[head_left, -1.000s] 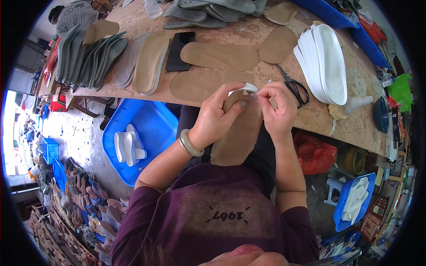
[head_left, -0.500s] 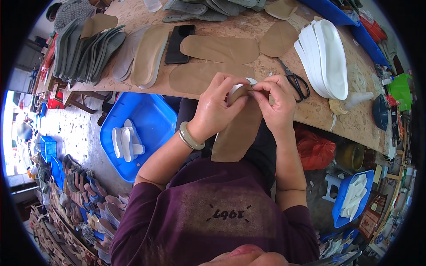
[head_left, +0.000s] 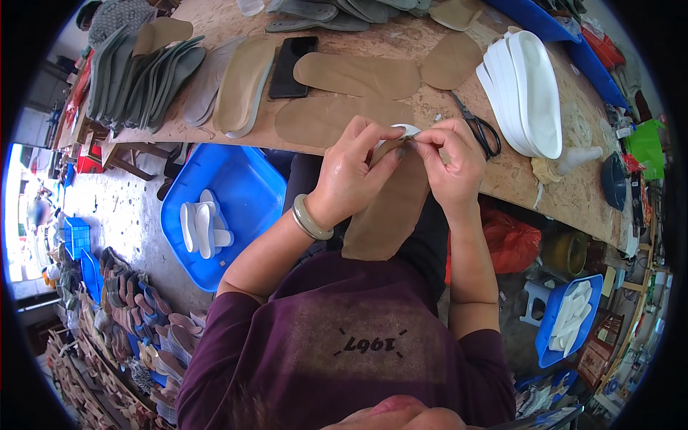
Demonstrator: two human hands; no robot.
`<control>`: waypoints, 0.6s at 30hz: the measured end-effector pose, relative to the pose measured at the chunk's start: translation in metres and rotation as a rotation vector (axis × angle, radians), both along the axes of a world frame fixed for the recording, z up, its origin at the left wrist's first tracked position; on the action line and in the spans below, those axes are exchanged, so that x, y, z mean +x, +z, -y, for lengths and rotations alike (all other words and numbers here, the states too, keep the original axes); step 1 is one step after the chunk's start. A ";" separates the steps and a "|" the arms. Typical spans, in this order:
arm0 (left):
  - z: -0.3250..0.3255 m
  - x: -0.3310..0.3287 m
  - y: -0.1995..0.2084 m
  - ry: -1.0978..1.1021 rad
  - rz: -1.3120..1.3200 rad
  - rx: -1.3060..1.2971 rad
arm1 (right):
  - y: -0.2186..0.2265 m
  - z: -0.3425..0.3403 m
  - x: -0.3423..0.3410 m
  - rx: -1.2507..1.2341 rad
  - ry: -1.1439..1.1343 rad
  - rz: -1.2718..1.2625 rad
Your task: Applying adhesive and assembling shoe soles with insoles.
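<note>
My left hand [head_left: 350, 172], with a pale bangle [head_left: 309, 218] on the wrist, grips the end of a white insole [head_left: 407, 130] and its tan cover piece [head_left: 387, 218]. Thumb and fingers of my right hand [head_left: 456, 163] pinch the rim of the same end. The cover's far end hangs down toward my lap. Most of the white insole is hidden by the cover and my fingers. On the wooden table [head_left: 222, 21] beyond lie two flat tan cover pieces [head_left: 356, 75]. Black scissors [head_left: 479, 127] rest just past my right hand.
White insoles [head_left: 522, 97] are stacked at the right. Grey insoles [head_left: 140, 86], a covered insole [head_left: 244, 86] and a phone [head_left: 293, 68] are at the left. Below the table edge stand a blue tub [head_left: 247, 179] and a red bag [head_left: 510, 244]. A person [head_left: 118, 21] is at the far left.
My right hand has shifted slightly to the right along the insole's rim, fingers still pinched. My left hand keeps its grip in nearly the same place.
</note>
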State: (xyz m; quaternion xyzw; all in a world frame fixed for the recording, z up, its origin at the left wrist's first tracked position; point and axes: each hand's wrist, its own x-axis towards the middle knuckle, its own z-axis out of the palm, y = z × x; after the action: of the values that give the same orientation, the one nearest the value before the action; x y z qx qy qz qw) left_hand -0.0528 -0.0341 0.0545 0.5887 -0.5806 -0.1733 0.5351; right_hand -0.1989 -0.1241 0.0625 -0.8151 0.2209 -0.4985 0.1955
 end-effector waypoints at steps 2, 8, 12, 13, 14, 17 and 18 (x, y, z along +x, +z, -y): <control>0.000 0.001 0.001 0.018 0.019 -0.019 | 0.004 -0.002 0.003 0.167 0.020 0.037; 0.007 0.001 -0.005 0.030 -0.015 -0.082 | 0.010 0.000 0.000 0.365 0.042 0.018; 0.012 -0.001 -0.009 -0.001 -0.311 -0.083 | 0.000 0.011 -0.006 0.486 0.108 0.086; 0.012 0.000 -0.009 0.001 -0.312 -0.082 | 0.003 0.010 -0.008 0.507 0.138 0.119; 0.012 0.002 -0.009 -0.002 -0.326 -0.082 | 0.005 0.009 -0.009 0.528 0.167 0.153; 0.013 0.003 -0.009 -0.009 -0.361 -0.078 | 0.009 -0.007 -0.007 0.349 0.000 -0.053; 0.014 0.002 -0.010 -0.019 -0.385 -0.074 | 0.006 -0.006 -0.008 0.352 -0.004 -0.055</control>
State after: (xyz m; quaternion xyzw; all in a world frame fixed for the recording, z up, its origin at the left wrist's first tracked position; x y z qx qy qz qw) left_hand -0.0505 -0.0483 0.0449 0.5191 -0.4789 -0.2663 0.6560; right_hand -0.2065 -0.1185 0.0688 -0.7812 0.3114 -0.4302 0.3282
